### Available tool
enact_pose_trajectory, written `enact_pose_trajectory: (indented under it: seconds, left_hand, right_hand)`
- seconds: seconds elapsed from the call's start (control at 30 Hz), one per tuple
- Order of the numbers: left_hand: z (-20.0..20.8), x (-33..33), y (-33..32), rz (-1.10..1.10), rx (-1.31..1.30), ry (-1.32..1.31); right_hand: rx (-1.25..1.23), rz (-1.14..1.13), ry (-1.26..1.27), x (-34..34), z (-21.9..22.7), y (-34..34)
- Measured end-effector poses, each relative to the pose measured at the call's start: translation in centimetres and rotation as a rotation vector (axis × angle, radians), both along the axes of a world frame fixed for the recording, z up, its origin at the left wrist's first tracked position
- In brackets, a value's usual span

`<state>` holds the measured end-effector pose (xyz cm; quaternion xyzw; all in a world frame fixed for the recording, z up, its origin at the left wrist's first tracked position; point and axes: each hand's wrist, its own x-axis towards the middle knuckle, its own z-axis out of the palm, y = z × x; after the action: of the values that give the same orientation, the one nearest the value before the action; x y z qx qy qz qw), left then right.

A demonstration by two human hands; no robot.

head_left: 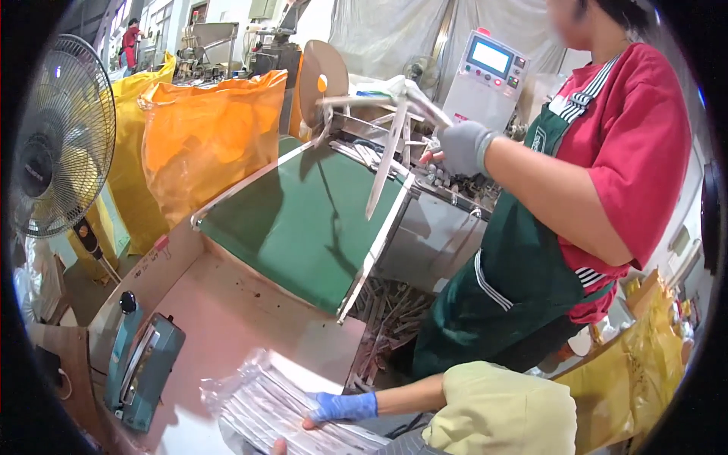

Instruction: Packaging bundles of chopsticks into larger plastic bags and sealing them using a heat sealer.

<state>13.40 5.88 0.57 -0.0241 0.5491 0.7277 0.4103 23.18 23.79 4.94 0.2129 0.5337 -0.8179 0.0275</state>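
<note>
A clear plastic bag (262, 402) packed with long, thin, whitish strips lies tilted at the lower middle. My right hand (341, 407), in a blue fingerless-looking glove, comes in from the right under a yellow sleeve. It is closed on the bag's upper side, thumb and fingertips bare. Of my left hand (280, 447) only a bare thumb tip clearly shows at the lower edge, pressed against the same bag; its other fingers are hidden. A teal hand-press bag sealer (148, 371) with a black-knobbed lever stands left of the bag.
A green conveyor belt (303, 220) slopes down to the pinkish, board-walled worktable (250, 303). Across it, a co-worker's grey-gloved hand (466, 148) holds long pale strips (388, 155) by a machine with a control panel (489, 64). A fan (57, 144) and orange sack (216, 140) stand left.
</note>
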Motion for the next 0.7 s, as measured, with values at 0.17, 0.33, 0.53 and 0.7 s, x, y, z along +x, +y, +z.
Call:
enact_pose_trajectory:
  seconds: [0.17,0.33,0.53,0.7]
  left_hand:
    - [0.2,-3.2,2.1,-0.091,0.119,0.190]
    - [2.5,-6.3,6.3,-0.202,0.263,0.365]
    - [6.9,-7.9,9.9,-0.261,0.369,0.529]
    - [8.8,-8.3,0.8,0.247,0.166,0.597]
  right_hand:
    - [0.465,0.068,0.404,-6.2,4.1,2.6]
    - [1.096,0.156,0.716,-7.6,5.8,3.7]
    - [0.865,-0.026,0.770,-7.9,-2.6,2.9]
    - [0.671,0.062,0.232,-5.7,-0.1,3.3]
